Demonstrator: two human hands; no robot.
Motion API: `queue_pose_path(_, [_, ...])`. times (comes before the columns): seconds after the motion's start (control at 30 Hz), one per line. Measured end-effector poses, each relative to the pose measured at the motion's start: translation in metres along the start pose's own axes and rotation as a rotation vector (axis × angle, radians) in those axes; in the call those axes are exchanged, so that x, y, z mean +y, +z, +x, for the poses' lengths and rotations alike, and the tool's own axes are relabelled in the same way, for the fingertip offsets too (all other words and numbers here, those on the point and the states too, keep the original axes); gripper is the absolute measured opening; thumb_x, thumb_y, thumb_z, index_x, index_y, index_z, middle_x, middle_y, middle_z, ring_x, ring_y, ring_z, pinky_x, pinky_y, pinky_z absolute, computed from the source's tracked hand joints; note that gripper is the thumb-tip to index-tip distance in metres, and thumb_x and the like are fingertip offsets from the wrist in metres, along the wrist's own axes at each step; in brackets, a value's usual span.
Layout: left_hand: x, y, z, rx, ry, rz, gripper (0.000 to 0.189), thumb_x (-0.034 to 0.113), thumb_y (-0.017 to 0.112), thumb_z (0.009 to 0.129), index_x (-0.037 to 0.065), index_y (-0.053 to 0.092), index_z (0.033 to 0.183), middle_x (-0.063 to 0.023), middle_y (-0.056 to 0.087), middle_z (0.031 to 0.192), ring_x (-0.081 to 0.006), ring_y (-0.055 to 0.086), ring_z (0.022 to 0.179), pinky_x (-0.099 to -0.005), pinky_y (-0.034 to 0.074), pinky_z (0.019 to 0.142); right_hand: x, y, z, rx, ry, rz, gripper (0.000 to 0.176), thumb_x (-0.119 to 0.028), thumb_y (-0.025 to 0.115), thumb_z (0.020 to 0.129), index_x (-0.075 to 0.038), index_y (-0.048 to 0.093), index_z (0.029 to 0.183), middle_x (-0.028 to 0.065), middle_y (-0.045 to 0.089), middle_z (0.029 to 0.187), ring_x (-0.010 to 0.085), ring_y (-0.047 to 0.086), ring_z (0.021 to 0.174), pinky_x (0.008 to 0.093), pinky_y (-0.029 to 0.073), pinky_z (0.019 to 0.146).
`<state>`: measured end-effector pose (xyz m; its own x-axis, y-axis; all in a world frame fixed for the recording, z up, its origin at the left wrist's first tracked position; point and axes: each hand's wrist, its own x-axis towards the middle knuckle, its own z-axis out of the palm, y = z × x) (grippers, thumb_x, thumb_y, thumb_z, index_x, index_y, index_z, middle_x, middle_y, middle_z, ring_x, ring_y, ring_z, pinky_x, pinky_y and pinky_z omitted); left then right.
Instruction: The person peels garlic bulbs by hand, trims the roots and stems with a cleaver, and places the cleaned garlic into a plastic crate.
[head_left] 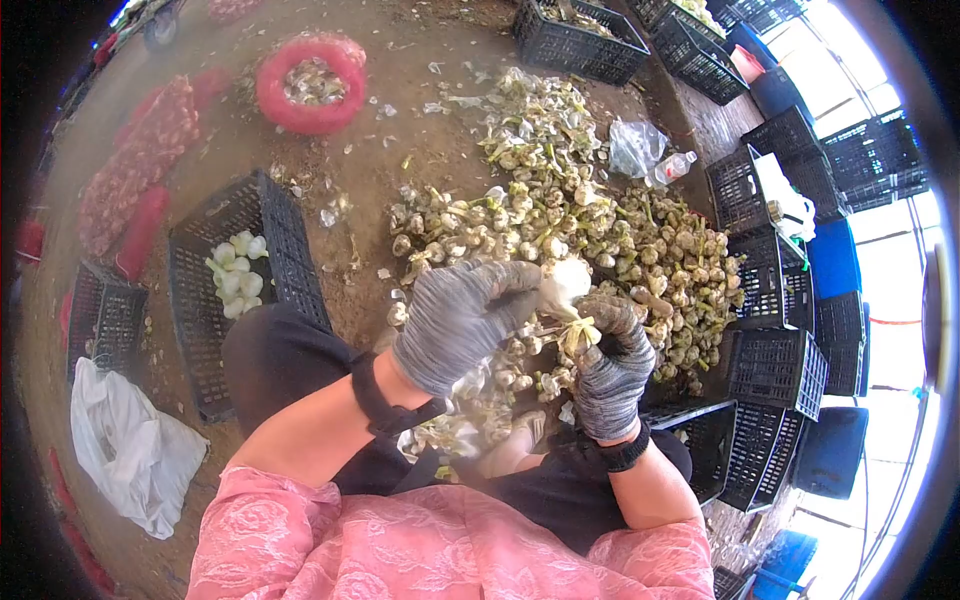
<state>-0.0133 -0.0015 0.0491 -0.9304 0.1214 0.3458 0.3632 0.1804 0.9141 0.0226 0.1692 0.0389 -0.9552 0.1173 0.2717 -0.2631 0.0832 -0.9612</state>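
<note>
A white garlic bulb (566, 284) is held up between my two gloved hands, over a big heap of garlic. My left hand (462, 322), in a grey striped glove, is closed with its thumb and fingertips against the bulb's left side. On the other side my right hand (614, 362), in a matching glove, is closed round the pale yellow-green stalk (580, 334) below the bulb. Whether a tool is in its fingers I cannot make out. The unpeeled garlic heap (680, 285) spreads out behind both hands, with loose skins near my feet.
A black crate (290, 255) at the left holds several white peeled bulbs (238, 272). Stacked black crates (775, 365) line the right side. A red net bag (350, 58), a plastic bottle (674, 168) and a white sack (130, 450) lie on the ground.
</note>
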Motion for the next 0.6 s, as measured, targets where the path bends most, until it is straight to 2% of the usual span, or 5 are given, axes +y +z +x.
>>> queue_pose_path(0.13, [-0.006, 0.001, -0.001, -0.018, 0.001, 0.020, 0.022, 0.002, 0.068, 0.070, 0.002, 0.064, 0.091, -0.0066, 0.065, 0.080, -0.0109, 0.060, 0.070, -0.0240, 0.049, 0.064, -0.002, 0.002, 0.000, -0.003, 0.141, 0.046, 0.030, -0.021, 0.068, 0.076, 0.000, 0.057, 0.094, 0.0057, 0.059, 0.092, 0.0120, 0.053, 0.082, 0.0265, 0.042, 0.077])
queue_pose_path(0.2, [-0.007, 0.000, 0.002, -0.010, -0.228, -0.290, 0.020, 0.000, 0.065, 0.071, 0.002, 0.063, 0.091, -0.0040, 0.064, 0.081, -0.0080, 0.058, 0.072, -0.0231, 0.048, 0.066, 0.001, 0.001, 0.002, -0.009, 0.145, 0.095, 0.031, -0.018, 0.069, 0.073, -0.001, 0.057, 0.096, 0.0060, 0.059, 0.095, 0.0132, 0.054, 0.085, 0.0273, 0.043, 0.078])
queue_pose_path(0.43, [-0.030, -0.009, 0.014, 0.090, -0.325, -0.276, 0.016, 0.001, 0.062, 0.076, 0.001, 0.062, 0.091, -0.0029, 0.063, 0.083, -0.0061, 0.055, 0.073, -0.0218, 0.047, 0.067, -0.006, 0.001, 0.003, 0.047, 0.234, 0.215, 0.036, -0.011, 0.067, 0.068, -0.002, 0.056, 0.101, 0.0063, 0.058, 0.098, 0.0166, 0.055, 0.090, 0.0301, 0.043, 0.083])
queue_pose_path(0.5, [-0.026, -0.009, 0.012, 0.087, -0.345, -0.258, 0.015, 0.000, 0.059, 0.076, 0.002, 0.062, 0.090, -0.0036, 0.062, 0.079, -0.0100, 0.056, 0.073, -0.0247, 0.047, 0.068, -0.006, 0.000, 0.004, 0.061, 0.229, 0.234, 0.036, -0.011, 0.067, 0.068, -0.002, 0.056, 0.101, 0.0063, 0.058, 0.098, 0.0174, 0.055, 0.090, 0.0308, 0.042, 0.083])
queue_pose_path(0.6, [-0.024, -0.012, 0.010, -0.207, -0.119, 0.269, 0.019, 0.001, 0.055, 0.073, 0.002, 0.061, 0.091, -0.0089, 0.057, 0.081, -0.0225, 0.055, 0.076, -0.0303, 0.044, 0.074, -0.006, -0.006, 0.009, 0.013, 0.018, 0.107, 0.022, -0.005, 0.065, 0.072, -0.002, 0.058, 0.093, 0.0069, 0.059, 0.093, 0.0141, 0.055, 0.084, 0.0278, 0.045, 0.075])
